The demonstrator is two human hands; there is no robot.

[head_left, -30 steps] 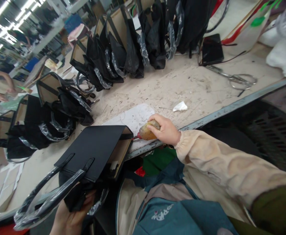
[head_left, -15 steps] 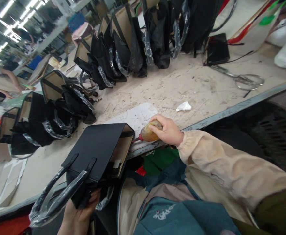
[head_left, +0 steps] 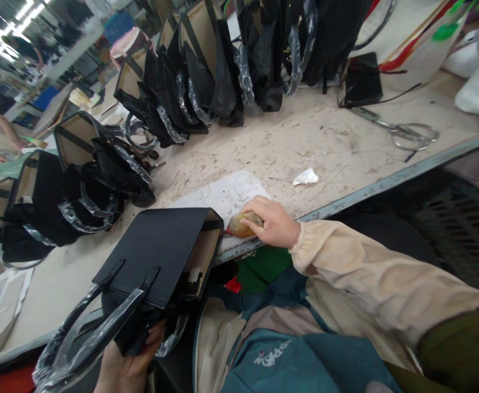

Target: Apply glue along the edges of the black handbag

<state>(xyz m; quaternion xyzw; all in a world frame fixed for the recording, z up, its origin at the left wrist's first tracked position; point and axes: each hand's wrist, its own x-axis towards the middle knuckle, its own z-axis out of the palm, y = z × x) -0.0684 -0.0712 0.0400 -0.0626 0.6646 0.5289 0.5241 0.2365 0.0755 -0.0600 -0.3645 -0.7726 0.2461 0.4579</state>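
Right hand [head_left: 272, 221] wrapped round a yellowish, rounded squeeze bottle [head_left: 241, 225]; red nozzle [head_left: 226, 231] at the right corner of a boxy black handbag [head_left: 157, 248], left of lower centre. Left hand [head_left: 130, 360] grasps its soft fabric end, bottom left. Probably mid-application: tan-lined side gapes, so this one looks unfinished. Nozzle contact, fluid: can't tell. Left fingers partly hidden; handle wrap blurs at lower left.
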